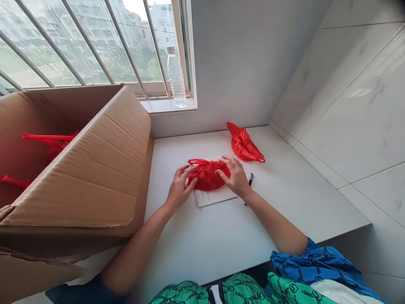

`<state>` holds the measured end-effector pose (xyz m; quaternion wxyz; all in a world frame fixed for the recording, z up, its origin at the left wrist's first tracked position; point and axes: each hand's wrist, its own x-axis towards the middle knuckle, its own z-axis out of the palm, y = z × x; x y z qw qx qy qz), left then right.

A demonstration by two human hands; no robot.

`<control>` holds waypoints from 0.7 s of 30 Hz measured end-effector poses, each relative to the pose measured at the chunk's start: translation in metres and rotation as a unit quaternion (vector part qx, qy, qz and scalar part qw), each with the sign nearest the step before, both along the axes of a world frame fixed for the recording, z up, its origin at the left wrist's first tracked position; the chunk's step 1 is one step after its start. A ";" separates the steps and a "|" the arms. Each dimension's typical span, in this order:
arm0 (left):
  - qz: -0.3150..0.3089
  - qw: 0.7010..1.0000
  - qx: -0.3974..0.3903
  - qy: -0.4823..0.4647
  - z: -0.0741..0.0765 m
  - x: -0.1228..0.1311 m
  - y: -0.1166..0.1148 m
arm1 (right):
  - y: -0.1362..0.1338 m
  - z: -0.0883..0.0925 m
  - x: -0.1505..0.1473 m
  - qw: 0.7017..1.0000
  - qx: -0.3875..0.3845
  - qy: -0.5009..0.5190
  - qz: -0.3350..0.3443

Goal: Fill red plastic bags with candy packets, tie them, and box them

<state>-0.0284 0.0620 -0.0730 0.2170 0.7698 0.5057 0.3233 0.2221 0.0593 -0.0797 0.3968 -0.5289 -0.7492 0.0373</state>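
Red bag: the crinkled red bag (209,176) is set over the notebook (218,197), left of the middle of the tabletop (190,236) and nearer its back edge than its front edge; whether its weight is borne by the paper cannot be told.
Left hand: the bag's left end is met by the left hand (179,185), loosely curved, with thumb and fingers apart.
Right hand: the bag's right end is met by the right hand (238,179), with the thumb spread wide from the fingers; whether any plastic is pinched by either hand cannot be told.
Thin plastic: tearing seems likely if it is pulled hard, so light, even pressure from both sides is advised, with fingertips laid flat rather than dug in.
Handles: the loops are bunched along the bag's far side; snagging is best avoided by handling them separately from the body.
Notebook: its near edge is left uncovered; sliding or creasing is best prevented by lifting the bag rather than dragging it.
Pen: the pen (251,179) is partly hidden by the right wrist, so sideways sweeps are best kept small.
Second bag: the knotted bag (243,143) is placed near the tabletop's back edge.
Cardboard box: the tabletop's left edge is crowded by the cardboard box (104,169); elbow room there is judged tight.
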 end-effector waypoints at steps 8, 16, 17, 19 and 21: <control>-0.025 0.998 0.022 0.048 -0.032 -0.004 0.014 | 0.003 -0.033 -0.012 0.976 -0.113 -0.184 0.021; -0.029 0.998 0.019 0.044 -0.033 -0.007 0.016 | 0.004 -0.031 -0.008 0.977 -0.115 -0.173 0.038; -0.028 0.998 0.021 0.043 -0.034 -0.007 0.016 | 0.004 -0.031 -0.009 0.977 -0.113 -0.175 0.038; -0.028 0.998 0.026 0.041 -0.035 -0.008 0.015 | 0.004 -0.032 -0.009 0.978 -0.107 -0.175 0.038; -0.036 0.998 0.036 0.027 -0.034 -0.008 0.014 | 0.003 -0.029 -0.009 0.981 -0.098 -0.162 0.047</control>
